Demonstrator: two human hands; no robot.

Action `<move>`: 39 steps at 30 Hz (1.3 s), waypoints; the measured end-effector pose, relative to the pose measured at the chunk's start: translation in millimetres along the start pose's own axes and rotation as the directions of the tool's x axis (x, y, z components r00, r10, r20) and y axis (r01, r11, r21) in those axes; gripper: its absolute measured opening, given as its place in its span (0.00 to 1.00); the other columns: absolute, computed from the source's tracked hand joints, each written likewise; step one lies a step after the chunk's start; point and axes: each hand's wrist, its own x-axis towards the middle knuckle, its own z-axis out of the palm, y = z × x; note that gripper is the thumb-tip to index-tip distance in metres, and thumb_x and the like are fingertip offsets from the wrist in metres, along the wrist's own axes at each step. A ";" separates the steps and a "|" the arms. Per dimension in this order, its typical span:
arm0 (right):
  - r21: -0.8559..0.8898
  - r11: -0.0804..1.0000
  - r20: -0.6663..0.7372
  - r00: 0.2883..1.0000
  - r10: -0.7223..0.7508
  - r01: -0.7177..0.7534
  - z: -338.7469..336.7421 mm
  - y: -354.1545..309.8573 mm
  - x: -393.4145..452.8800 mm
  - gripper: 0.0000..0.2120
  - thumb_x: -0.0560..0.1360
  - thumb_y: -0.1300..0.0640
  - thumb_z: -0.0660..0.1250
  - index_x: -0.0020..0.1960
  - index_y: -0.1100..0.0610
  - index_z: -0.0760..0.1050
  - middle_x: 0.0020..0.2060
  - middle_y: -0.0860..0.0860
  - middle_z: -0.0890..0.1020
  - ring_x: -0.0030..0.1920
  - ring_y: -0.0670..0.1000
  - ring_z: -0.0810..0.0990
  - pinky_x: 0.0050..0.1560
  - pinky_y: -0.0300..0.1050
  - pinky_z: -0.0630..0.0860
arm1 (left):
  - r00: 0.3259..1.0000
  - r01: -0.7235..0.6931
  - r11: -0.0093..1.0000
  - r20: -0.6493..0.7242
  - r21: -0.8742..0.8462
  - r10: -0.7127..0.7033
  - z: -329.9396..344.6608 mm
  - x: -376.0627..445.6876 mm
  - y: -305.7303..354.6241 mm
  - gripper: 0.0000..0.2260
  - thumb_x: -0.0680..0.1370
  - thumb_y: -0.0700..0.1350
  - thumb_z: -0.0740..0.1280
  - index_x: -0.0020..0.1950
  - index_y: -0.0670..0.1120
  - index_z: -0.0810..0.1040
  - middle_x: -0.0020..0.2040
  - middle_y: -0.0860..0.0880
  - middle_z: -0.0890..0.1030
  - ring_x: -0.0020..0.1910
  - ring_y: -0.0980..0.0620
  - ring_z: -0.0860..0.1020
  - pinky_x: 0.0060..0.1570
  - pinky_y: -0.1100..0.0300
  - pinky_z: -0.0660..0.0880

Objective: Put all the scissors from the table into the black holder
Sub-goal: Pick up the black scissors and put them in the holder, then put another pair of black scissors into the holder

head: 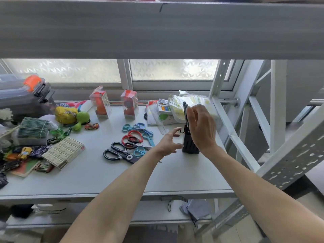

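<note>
The right hand (201, 128) held a pair of black-handled scissors (185, 109) upright, fingers curled round the handles in a closed grip, directly above the black holder (190, 143) standing on the bench (98, 176); the left hand (168, 142) hovered just beside the holder with fingers spread and relaxed, grasping nothing; a heap of scissors lay left of it (large black scissors (116, 151), red scissors (132, 136), blue scissors (138, 128)); a toy car (91, 126) sat farther left.
</note>
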 end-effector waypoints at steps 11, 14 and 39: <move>-0.005 0.987 0.703 0.703 -0.109 0.158 81.5 -57.4 -68.4 0.11 0.79 0.53 0.61 0.57 0.56 0.77 0.53 0.53 0.78 0.52 0.56 0.78 0.50 0.50 0.75 | 0.549 0.401 0.902 -0.830 0.158 -0.098 -110.7 -55.5 -91.0 0.16 0.79 0.38 0.63 0.67 0.43 0.76 0.67 0.41 0.73 0.65 0.40 0.74 0.64 0.49 0.71; -0.063 0.967 0.835 0.544 -0.084 0.246 103.7 -66.9 -91.5 0.13 0.79 0.56 0.61 0.61 0.57 0.75 0.58 0.56 0.75 0.59 0.60 0.75 0.53 0.52 0.73 | 0.542 0.661 0.717 -0.801 0.220 -0.254 -132.3 -66.5 -102.5 0.19 0.81 0.45 0.62 0.72 0.43 0.72 0.71 0.40 0.69 0.70 0.40 0.68 0.68 0.48 0.67; -0.097 0.994 0.559 0.829 0.020 0.041 87.2 -71.2 -85.7 0.12 0.73 0.62 0.63 0.54 0.60 0.66 0.43 0.54 0.69 0.35 0.58 0.70 0.36 0.47 0.62 | 0.895 -0.123 0.945 -0.446 -0.303 -0.026 -129.4 -96.6 11.4 0.17 0.81 0.56 0.64 0.45 0.42 0.77 0.43 0.43 0.83 0.41 0.47 0.82 0.49 0.52 0.80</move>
